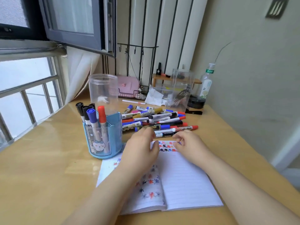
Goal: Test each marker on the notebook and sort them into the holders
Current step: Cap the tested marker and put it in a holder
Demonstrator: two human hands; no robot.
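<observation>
Both hands low in mid-frame over the top edge of the open notebook (186,181) on the table (48,168). Left hand (141,148) with fingers loosely curled and blurred, holding nothing visible. Right hand (188,143) with fingers bent near the coloured test marks; cannot tell whether pinching anything. Pile of markers (155,120) just above the hands. Blue holder (105,135) at centre left with four capped markers upright. Clear jar (103,90) behind it
</observation>
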